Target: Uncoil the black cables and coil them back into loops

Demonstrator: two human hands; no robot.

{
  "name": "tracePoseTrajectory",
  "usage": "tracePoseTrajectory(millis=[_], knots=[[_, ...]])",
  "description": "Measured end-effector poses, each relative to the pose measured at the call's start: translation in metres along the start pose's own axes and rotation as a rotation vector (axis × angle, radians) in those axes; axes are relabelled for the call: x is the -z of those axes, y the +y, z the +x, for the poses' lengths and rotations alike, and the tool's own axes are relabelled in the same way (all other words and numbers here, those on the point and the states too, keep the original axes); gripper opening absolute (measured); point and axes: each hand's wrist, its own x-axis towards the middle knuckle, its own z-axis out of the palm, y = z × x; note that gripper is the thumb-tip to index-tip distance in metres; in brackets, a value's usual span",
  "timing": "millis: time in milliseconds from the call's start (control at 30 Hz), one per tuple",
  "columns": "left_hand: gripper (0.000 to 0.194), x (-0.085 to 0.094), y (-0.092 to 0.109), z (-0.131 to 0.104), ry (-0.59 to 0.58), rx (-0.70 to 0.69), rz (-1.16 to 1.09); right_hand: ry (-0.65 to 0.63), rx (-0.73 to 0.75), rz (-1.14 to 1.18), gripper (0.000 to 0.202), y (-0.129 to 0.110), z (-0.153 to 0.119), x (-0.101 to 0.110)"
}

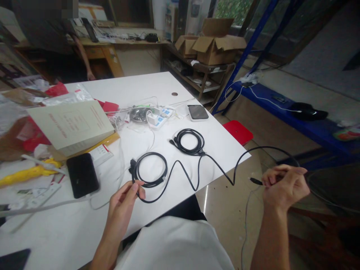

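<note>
Left hand [126, 197] at near edge of white table [135, 88], thumb + forefinger pinched narrow on black cable [197, 176], right at lower rim of near coil [150, 168]. Near coil lying flat on tabletop, just above the fingertips, small clip or plug at its left side. From the pinch, cable running right in a loose wave across table, up to far coil [189, 141], also flat, a bit further back + to the right. From far coil, cable dropping off table edge, dipping, then arching high over the floor toward right hand [284, 185].

Right hand off the table, well apart from left, out over the floor; fingers curled closed round the cable w/ black plug end [255, 181] sticking out to the left of the fist. So cable spanning between both hands, coils on table betw. them, nearer the left.

Nearby on table: dark phone [82, 174] left of near coil, pale box [71, 125] behind it, white power strip [157, 119] + second phone [198, 112] further back. Yellow thing [28, 174] at far left, can't tell what. Red stool [238, 132] on floor by table corner. Another person's arm [84, 56] at the back desk.
</note>
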Motion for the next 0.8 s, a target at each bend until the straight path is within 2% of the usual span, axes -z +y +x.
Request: tracePoseTrajectory(millis=[100,233,300,367,467,533,700,800], knots=[[0.035,-0.003,-0.007,-0.002,-0.025,0.019,-0.012,-0.077,-0.007,-0.046,0.057,-0.001,-0.013,-0.008],[0.037,-0.012,-0.016,-0.005,-0.071,0.057,-0.052,-0.296,-0.009,-0.158,0.056,-0.002,-0.048,-0.028],[0.045,-0.018,-0.018,-0.006,-0.104,0.12,-0.07,-0.469,-0.004,-0.182,0.053,-0.005,-0.072,-0.042],[0.055,-0.025,-0.019,-0.007,-0.157,0.19,-0.103,-0.715,0.04,-0.19,0.047,-0.009,-0.098,-0.058],[0.062,-0.034,-0.02,-0.005,-0.224,0.247,-0.218,-1.092,0.194,-0.199,0.041,-0.019,-0.137,-0.082],[0.058,-0.037,-0.019,-0.003,-0.232,0.256,-0.292,-1.236,0.325,-0.218,0.039,-0.025,-0.161,-0.095],[0.042,-0.037,-0.01,-0.001,-0.17,0.285,-0.411,-1.335,0.634,-0.343,0.029,-0.032,-0.197,-0.11],[0.038,-0.033,-0.004,-0.003,-0.174,0.318,-0.536,-1.384,0.706,-0.294,0.023,-0.031,-0.203,-0.111]])
